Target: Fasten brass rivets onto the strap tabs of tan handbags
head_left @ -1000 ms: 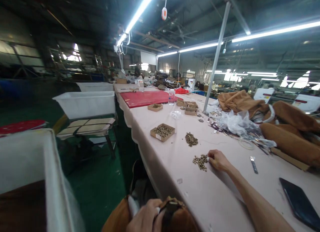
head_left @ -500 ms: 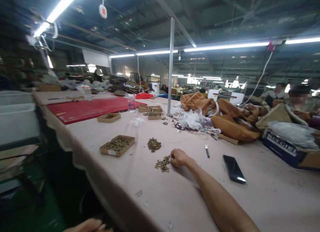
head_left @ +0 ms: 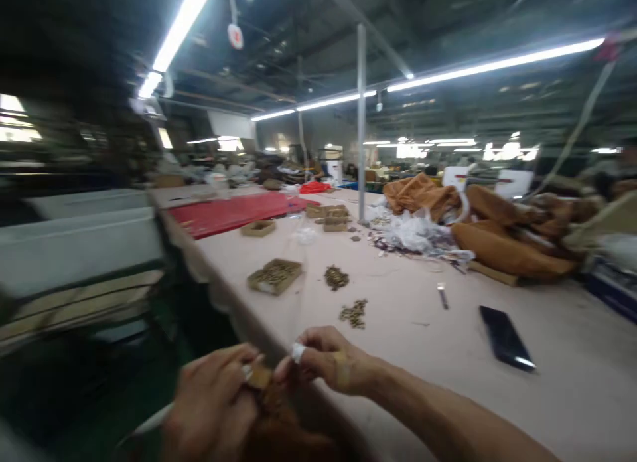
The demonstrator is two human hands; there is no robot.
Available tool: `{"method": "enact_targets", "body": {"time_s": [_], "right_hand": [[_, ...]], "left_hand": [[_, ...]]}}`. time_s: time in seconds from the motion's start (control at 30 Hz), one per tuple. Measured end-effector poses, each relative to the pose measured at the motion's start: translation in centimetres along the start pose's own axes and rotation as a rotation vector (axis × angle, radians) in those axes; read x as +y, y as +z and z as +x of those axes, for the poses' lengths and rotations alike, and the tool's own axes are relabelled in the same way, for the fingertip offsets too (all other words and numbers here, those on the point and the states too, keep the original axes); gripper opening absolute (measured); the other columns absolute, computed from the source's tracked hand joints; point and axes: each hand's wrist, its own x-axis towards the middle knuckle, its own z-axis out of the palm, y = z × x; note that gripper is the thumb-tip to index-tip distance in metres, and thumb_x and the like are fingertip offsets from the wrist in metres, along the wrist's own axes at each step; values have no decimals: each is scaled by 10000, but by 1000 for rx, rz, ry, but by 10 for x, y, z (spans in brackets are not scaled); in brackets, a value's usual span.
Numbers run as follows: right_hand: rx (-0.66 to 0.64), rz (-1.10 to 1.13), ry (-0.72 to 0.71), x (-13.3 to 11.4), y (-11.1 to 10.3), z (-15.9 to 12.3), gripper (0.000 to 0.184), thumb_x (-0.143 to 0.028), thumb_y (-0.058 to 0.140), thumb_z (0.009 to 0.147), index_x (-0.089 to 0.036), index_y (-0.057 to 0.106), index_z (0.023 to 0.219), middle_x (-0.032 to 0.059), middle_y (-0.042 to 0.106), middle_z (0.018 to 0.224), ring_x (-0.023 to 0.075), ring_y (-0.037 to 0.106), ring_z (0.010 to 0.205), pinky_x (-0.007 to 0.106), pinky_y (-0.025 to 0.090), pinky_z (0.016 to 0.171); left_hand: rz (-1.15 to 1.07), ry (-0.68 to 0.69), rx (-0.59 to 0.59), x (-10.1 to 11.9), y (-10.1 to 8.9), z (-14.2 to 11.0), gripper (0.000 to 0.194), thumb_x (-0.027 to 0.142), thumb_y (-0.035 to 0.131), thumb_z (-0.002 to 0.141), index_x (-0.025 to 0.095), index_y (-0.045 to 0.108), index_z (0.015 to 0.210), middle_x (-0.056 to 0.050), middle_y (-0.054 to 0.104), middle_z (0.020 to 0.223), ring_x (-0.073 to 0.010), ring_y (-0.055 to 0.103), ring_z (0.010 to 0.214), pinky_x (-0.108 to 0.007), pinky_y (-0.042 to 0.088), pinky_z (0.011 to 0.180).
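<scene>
My left hand (head_left: pixel 213 399) is closed on a piece of brown fabric (head_left: pixel 286 435) in front of the table's edge; motion blurs both. Close beside it, the fingers of my right hand (head_left: pixel 328 359) are pinched together at the fabric's upper edge. White tape wraps a right-hand finger, and whatever lies in that pinch is hidden. Beyond the right hand, a small loose pile of brass-coloured metal studs (head_left: pixel 354 313) lies on the table. Behind it is a second, denser pile (head_left: pixel 336 277). To the left stands a shallow cardboard tray (head_left: pixel 266 288) of similar pieces.
A black phone (head_left: pixel 506 337) and a small blade-like tool (head_left: pixel 442 295) lie on the right. Brown garments (head_left: pixel 512 249) and clear plastic bags (head_left: pixel 418 233) are heaped behind, near a metal post (head_left: pixel 361 130). Red sheeting (head_left: pixel 229 213) covers the table's far left; white bins (head_left: pixel 79 243) stand beside it.
My right hand has drawn back from the stud pile to the near table edge. My left hand has come up into view with the brown fabric. The camera has turned left.
</scene>
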Motion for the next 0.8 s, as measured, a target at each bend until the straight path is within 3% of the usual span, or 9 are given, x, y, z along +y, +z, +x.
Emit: {"method": "enact_targets", "body": {"time_s": [0.07,0.17,0.27,0.4,0.53,0.67,0.73,0.8], "right_hand": [[128,210,20,8,36,-21,497,-631,649,888,-134,677,887,65,701,796,159,637,694,271,505,672],[189,205,91,21,57,-43,469,-610,665,894,-144,679,849,61,690,807,172,616,738,287,505,713],[221,6,65,24,62,-49,441,-608,618,934,-173,666,880,62,685,839,196,611,790,299,498,742],[356,-167,0,19,68,-50,414,-606,563,959,-201,651,951,68,682,900,225,619,847,313,506,768],[397,-67,-14,23,74,-45,375,-582,590,944,-211,593,895,22,603,768,189,545,697,281,473,622],[341,91,5,30,74,-46,365,-562,600,950,-214,552,850,-21,516,680,146,458,582,257,399,521],[302,84,16,32,70,-48,362,-554,586,969,-212,553,857,-18,524,689,145,474,590,258,405,531],[286,47,28,33,65,-50,362,-552,580,980,-211,556,862,-17,529,691,145,480,596,257,403,533]], "left_hand": [[4,-56,-61,15,-15,-1,170,73,514,871,203,619,904,-62,703,965,-229,647,934,-384,496,856],[49,-131,-17,20,-21,-14,236,1,442,851,198,571,859,-75,686,926,-217,625,865,-374,460,784],[70,-184,-77,17,-21,-32,195,12,486,868,196,543,842,-72,676,902,-213,623,861,-371,430,780],[29,-241,-53,24,-13,-40,168,32,518,892,194,513,846,-70,667,879,-213,630,861,-381,416,802],[-48,-203,-54,32,2,-39,145,59,556,896,193,513,858,-76,677,915,-212,630,872,-381,418,815],[-122,-223,-59,33,9,-39,151,46,536,848,183,540,912,-94,679,947,-228,624,920,-382,428,843],[-188,-315,-172,28,5,-38,253,56,554,792,162,574,1020,-102,685,975,-239,618,928,-374,439,841],[-316,-460,-377,21,-2,-36,307,75,563,771,149,615,1064,-79,685,938,-216,604,848,-336,441,782]]}}
